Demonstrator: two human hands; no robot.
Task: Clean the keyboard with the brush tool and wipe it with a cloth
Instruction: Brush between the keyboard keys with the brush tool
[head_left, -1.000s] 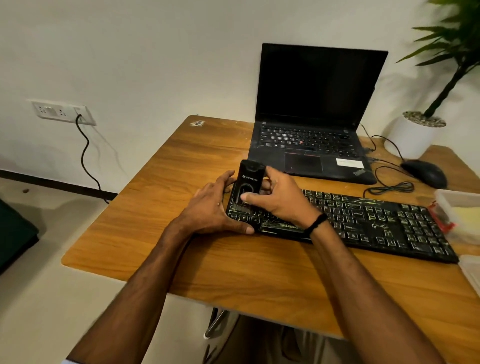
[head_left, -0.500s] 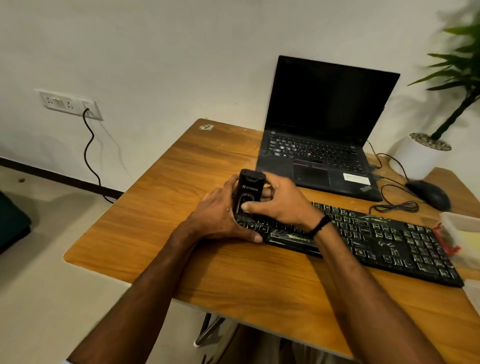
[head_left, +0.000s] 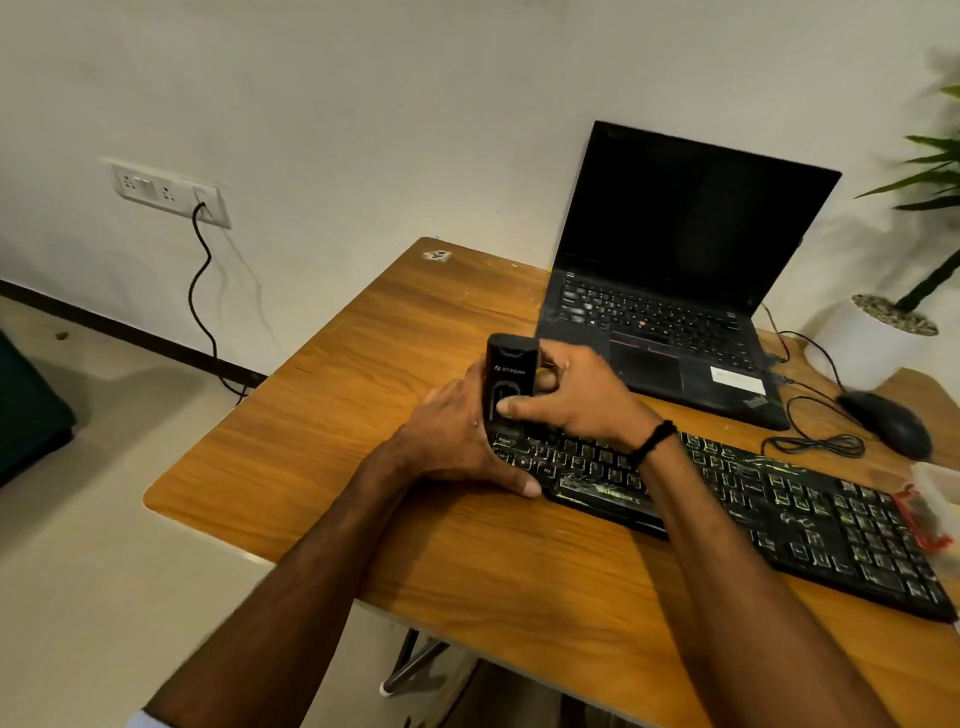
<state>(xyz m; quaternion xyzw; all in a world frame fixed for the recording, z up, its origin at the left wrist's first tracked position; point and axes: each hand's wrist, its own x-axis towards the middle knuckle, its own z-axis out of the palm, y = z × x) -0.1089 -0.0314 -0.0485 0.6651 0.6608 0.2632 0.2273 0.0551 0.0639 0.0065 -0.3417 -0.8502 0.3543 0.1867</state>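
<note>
A black keyboard (head_left: 779, 499) with worn pale key markings lies across the wooden table (head_left: 395, 364). At its left end a black box-shaped brush tool (head_left: 510, 376) stands upright on the keys. My right hand (head_left: 576, 397) grips the tool, thumb on its front face and fingers behind it. My left hand (head_left: 457, 447) holds the keyboard's left end, thumb along the front edge. The tool's bristles are hidden. No cloth can be made out.
An open black laptop (head_left: 675, 291) stands behind the keyboard. A black mouse (head_left: 888, 423) with a coiled cable lies at the right, with a white plant pot (head_left: 867, 343) behind it. A clear box with a red clip (head_left: 930, 509) sits at the right edge.
The view has swung left and down a little, so the table sits further right in frame. Both hands stay at the keyboard's left end, and the tool has shifted slightly left over the keys.
</note>
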